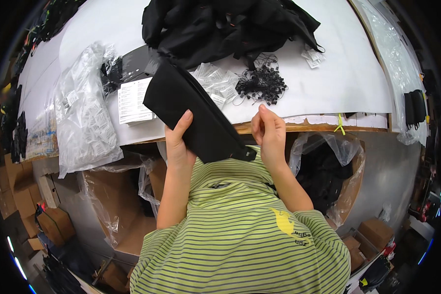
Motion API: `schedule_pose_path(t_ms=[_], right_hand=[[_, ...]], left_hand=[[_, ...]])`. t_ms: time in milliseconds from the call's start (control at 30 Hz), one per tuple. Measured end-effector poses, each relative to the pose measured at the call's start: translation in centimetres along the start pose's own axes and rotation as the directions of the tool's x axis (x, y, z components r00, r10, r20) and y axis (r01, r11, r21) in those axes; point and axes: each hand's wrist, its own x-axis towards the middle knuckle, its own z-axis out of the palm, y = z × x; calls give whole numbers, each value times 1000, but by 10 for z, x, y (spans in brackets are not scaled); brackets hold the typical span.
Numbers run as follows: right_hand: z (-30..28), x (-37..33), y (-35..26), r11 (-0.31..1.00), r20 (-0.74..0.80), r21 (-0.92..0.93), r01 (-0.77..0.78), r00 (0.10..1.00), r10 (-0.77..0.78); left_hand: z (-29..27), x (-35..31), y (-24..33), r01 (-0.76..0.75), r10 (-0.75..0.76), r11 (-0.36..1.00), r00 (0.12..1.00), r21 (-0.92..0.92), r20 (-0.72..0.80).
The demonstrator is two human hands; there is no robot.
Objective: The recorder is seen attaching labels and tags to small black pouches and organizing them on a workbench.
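Observation:
My left hand (179,142) is closed on a folded piece of black fabric (191,112), thumb on top, held tilted in front of my chest over the table edge. A small light mark shows at its lower right corner. My right hand (269,134) is raised beside it, thumb and fingers pinched together; whatever is between them is too small to make out. Just beyond that hand lies a tangled pile of black strings with small black tips (262,84). Small white labels (215,81) lie left of the strings, partly behind the fabric.
Black fabric pieces (225,29) are heaped at the far side of the white table (343,73). A transparent bag of labels (85,108) and a stack of printed white cards (134,100) lie left. Plastic-lined cardboard boxes (115,201) stand below the edge; the right one holds black fabric (323,166).

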Motion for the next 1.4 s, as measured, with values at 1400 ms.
schedule_pose_path(t_ms=[1400], right_hand=[[-7,5,-49,683,514,-434,588,784,-347]], left_hand=[[-11,-14,15,-231,190,869,972,437,137]])
